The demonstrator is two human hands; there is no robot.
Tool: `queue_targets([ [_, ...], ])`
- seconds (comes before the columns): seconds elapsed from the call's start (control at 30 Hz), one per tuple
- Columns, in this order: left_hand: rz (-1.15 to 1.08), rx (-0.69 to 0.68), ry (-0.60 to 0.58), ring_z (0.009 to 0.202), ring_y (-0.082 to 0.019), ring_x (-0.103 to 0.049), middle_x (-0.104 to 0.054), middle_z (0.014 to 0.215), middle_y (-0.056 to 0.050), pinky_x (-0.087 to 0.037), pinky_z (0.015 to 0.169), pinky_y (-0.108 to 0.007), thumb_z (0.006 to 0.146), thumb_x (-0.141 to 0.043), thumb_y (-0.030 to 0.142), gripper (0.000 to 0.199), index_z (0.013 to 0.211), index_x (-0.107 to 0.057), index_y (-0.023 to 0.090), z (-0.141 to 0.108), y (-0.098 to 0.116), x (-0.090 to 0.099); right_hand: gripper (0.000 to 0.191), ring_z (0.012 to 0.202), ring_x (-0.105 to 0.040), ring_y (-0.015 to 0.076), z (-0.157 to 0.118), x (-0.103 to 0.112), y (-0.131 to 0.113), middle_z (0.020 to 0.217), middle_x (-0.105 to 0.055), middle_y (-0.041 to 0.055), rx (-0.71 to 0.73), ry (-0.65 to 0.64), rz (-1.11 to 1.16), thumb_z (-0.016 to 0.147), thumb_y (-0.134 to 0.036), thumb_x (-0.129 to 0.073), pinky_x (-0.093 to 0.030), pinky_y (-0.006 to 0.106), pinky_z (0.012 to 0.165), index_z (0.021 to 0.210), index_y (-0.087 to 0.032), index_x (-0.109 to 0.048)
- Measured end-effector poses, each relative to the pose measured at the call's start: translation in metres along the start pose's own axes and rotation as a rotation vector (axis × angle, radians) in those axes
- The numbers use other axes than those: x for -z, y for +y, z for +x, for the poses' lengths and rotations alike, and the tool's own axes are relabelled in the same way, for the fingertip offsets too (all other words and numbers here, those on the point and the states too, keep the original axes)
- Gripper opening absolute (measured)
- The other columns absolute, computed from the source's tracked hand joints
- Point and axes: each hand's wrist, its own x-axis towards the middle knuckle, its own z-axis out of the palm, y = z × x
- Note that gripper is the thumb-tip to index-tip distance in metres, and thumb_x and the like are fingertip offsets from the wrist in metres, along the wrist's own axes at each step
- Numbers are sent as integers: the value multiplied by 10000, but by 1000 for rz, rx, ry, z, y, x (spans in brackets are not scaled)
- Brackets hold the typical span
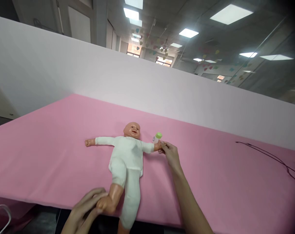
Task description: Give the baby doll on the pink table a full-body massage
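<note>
A baby doll (127,152) in a white cloth suit lies on its back on the pink table cover (201,182), head away from me and arms spread wide. My left hand (86,208) has its fingers closed around the doll's bare foot at the left, near the table's front edge. Out to the right, my right hand (170,152) pinches the doll's small hand between thumb and fingers. Just behind that hand stands a small white bottle (155,139) with a green cap, its lower part hidden. The doll's other foot runs out of the frame at the bottom.
A white partition (137,84) rises behind the table. On the right of the cover lies a thin black cable (266,151). At the lower left, below the table edge, a curved white bar (6,209) shows.
</note>
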Motion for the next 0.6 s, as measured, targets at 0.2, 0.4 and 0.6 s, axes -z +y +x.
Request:
queue_targets([
  [0.2, -79, -87, 27, 1122, -288, -716, -772, 1174, -112, -574, 994, -386, 986, -622, 413, 303, 1081, -820, 204, 105, 20, -44, 436, 662, -646, 197, -38, -67, -7, 768, -746, 70, 95, -280, -141, 899, -588, -656, -520, 302, 624, 810, -175, -766],
  [0.4, -81, -64, 30, 1137, -291, -720, -766, 1205, -113, -587, 985, -375, 987, -621, 444, 321, 1083, -824, 213, 90, 19, -35, 467, 601, -603, 180, -10, -26, -6, 675, -691, 39, 51, -93, -64, 830, -626, -724, -513, 307, 627, 833, -163, -780],
  [0.6, -4, 131, 86, 1096, -310, -761, -809, 1149, -84, -647, 894, -326, 830, -778, 617, 433, 1079, -862, 272, -7, -2, 24, 499, 576, -600, 171, 20, 25, 55, 659, -701, 69, -135, 156, -11, 692, -638, -783, -502, 304, 589, 706, -141, -738],
])
